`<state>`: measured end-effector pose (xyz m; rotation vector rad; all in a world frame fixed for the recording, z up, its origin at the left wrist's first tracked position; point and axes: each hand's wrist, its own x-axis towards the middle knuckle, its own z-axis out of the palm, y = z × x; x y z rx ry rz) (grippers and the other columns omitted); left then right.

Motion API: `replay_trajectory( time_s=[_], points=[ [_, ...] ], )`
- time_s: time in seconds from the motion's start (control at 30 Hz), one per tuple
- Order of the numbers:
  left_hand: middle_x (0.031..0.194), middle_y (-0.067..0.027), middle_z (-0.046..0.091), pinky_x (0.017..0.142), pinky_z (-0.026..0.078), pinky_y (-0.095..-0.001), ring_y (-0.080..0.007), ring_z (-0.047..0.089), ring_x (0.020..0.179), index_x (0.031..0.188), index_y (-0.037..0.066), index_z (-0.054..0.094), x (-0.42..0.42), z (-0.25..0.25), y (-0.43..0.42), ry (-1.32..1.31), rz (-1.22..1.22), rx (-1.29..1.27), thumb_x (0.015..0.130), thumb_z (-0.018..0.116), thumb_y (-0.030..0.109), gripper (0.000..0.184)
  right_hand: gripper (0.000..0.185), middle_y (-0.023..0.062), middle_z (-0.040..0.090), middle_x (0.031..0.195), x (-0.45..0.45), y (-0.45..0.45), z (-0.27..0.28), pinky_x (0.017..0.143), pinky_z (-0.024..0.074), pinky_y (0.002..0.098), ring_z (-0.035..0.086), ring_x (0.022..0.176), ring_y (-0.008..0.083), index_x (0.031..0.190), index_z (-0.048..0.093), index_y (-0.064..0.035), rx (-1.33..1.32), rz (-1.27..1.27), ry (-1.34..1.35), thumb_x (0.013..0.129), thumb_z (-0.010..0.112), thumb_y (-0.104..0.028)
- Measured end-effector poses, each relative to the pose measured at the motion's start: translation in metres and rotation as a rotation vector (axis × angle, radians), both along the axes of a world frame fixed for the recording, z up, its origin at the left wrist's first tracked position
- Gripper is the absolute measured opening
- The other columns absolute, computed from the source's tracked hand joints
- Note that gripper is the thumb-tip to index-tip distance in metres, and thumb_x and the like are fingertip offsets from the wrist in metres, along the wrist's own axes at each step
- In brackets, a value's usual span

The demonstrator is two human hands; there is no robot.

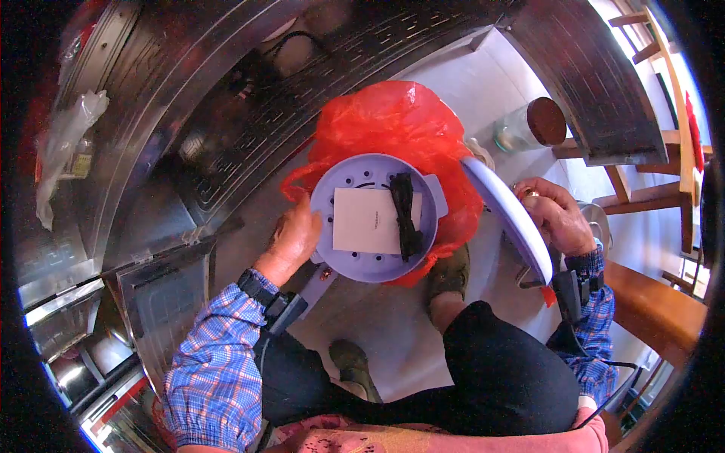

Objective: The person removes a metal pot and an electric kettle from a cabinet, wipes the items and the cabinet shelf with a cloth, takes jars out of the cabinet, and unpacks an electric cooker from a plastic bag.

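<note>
A light purple electric pot [323,245] with a long handle is in the middle of the head view. A perforated purple tray [370,266] sits inside it. On the tray lie a white booklet [362,223] and a bundled black power cord [405,215]. My left hand [294,235] is closed on the pot's left rim, its fingertips partly hidden. To the right, my right hand [557,213] grips the knob of the purple lid [507,215], which is tilted almost on edge and apart from the pot.
Behind and beneath the pot is a crumpled red plastic bag [393,113]. A glass jar with a brown lid [544,122] stands farther right, near a wooden chair [683,158]. Dark cabinet doors [162,294] line the left. My shoes [353,366] rest on the floor below.
</note>
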<state>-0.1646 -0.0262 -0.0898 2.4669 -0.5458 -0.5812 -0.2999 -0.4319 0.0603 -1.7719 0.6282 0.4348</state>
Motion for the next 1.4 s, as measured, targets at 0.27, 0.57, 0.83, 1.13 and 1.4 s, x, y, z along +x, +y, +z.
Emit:
replay_trajectory(
  time_s=[0.27, 0.57, 0.83, 1.13, 1.4],
  points=[
    [0.079, -0.0355, 0.062, 0.069, 0.050, -0.0581, -0.0529, 0.062, 0.077, 0.124, -0.009, 0.043, 0.006, 0.015, -0.010, -0.023, -0.059, 0.139, 0.086, 0.051, 0.009, 0.042, 0.034, 0.0004, 0.064, 0.086, 0.006, 0.008, -0.003, 0.060, 0.0439, 0.0192, 0.058, 0.071, 0.0068, 0.123, 0.060, -0.0017, 0.583, -0.224, -0.214, 0.094, 0.052, -0.018],
    [0.085, -0.0341, 0.063, 0.075, 0.050, -0.0588, -0.0516, 0.063, 0.082, 0.128, 0.000, 0.046, 0.014, -0.002, -0.005, -0.051, 0.006, 0.043, 0.085, 0.049, 0.009, 0.043, 0.035, 0.0001, 0.062, 0.081, 0.002, 0.008, -0.037, 0.048, 0.0406, 0.0209, 0.053, 0.056, 0.0075, 0.128, 0.058, -0.0022, 0.773, -0.345, -0.366, 0.096, 0.052, -0.015],
    [0.124, -0.0266, 0.060, 0.100, 0.046, -0.0473, -0.0391, 0.057, 0.118, 0.136, -0.001, 0.041, 0.014, 0.012, -0.007, 0.278, 0.058, 0.120, 0.091, 0.057, 0.015, 0.050, 0.027, -0.0052, 0.058, 0.083, 0.023, 0.037, 0.009, 0.058, 0.0398, 0.0169, 0.053, 0.068, 0.0032, 0.116, 0.059, -0.0045, 0.417, -0.260, -0.337, 0.095, 0.053, -0.019],
    [0.120, -0.0138, 0.064, 0.076, 0.057, -0.0358, -0.0209, 0.064, 0.103, 0.139, 0.006, 0.046, 0.025, -0.002, 0.032, 0.611, -0.031, -0.175, 0.097, 0.051, 0.047, 0.058, 0.026, 0.0076, 0.066, 0.092, 0.078, 0.104, -0.009, 0.077, 0.0522, 0.0309, 0.066, 0.086, 0.0168, 0.112, 0.059, -0.0038, 0.025, 0.484, -0.637, 0.089, 0.067, -0.014],
    [0.101, -0.0092, 0.070, 0.073, 0.056, -0.0355, -0.0193, 0.066, 0.082, 0.115, 0.001, 0.063, 0.016, 0.046, 0.035, 0.834, 0.078, -0.191, 0.099, 0.049, 0.021, 0.029, 0.024, 0.0136, 0.067, 0.086, 0.080, 0.148, -0.050, 0.064, 0.0555, 0.0427, 0.068, 0.074, 0.0327, 0.104, 0.056, -0.0094, -0.491, 0.823, -0.684, 0.087, 0.067, -0.024]
  ],
)
